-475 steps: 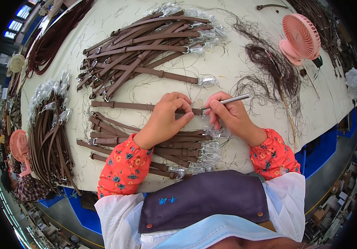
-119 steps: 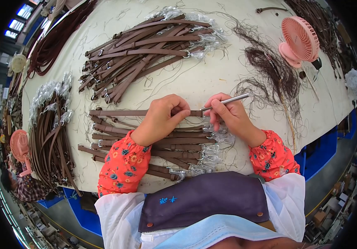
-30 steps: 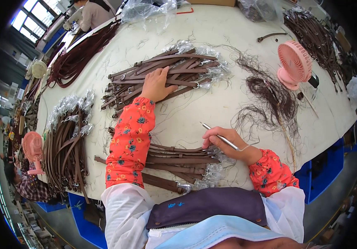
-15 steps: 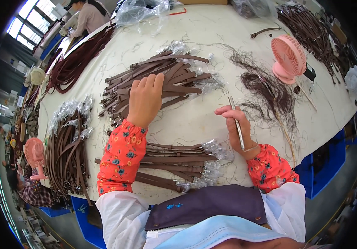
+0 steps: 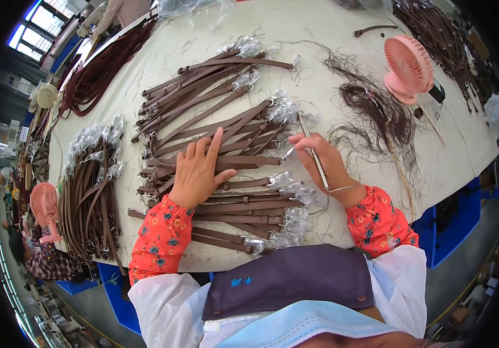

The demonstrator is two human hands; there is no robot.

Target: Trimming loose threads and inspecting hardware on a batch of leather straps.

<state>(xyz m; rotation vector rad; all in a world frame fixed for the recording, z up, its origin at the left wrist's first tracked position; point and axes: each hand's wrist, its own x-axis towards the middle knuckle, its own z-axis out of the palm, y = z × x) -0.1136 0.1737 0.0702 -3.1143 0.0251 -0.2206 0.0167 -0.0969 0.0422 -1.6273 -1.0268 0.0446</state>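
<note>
Brown leather straps (image 5: 243,129) with metal buckles and plastic-wrapped metal ends lie side by side in front of me. My left hand (image 5: 197,174) rests palm down on the middle straps, fingers spread and gripping nothing. At their wrapped right-hand ends, my right hand (image 5: 326,161) is closed around a slim silver pen-shaped tool (image 5: 317,159), which slants up and left. Its fingertips are close to a strap's metal clasp (image 5: 286,155); whether they touch it I cannot tell. More straps (image 5: 235,219) lie close to my body.
To the left hangs a bundle of brown straps (image 5: 91,209) over the table edge, beside a pink fan (image 5: 45,210). Dark loose threads (image 5: 380,113) and another pink fan (image 5: 409,64) occupy the right. Dark red cords (image 5: 107,64) lie far left; more straps (image 5: 435,40) sit far right.
My left hand has come down toward me and opened out from its closed grip on the straps. The middle straps now lie spread nearer to me. My right hand has shifted slightly up and left.
</note>
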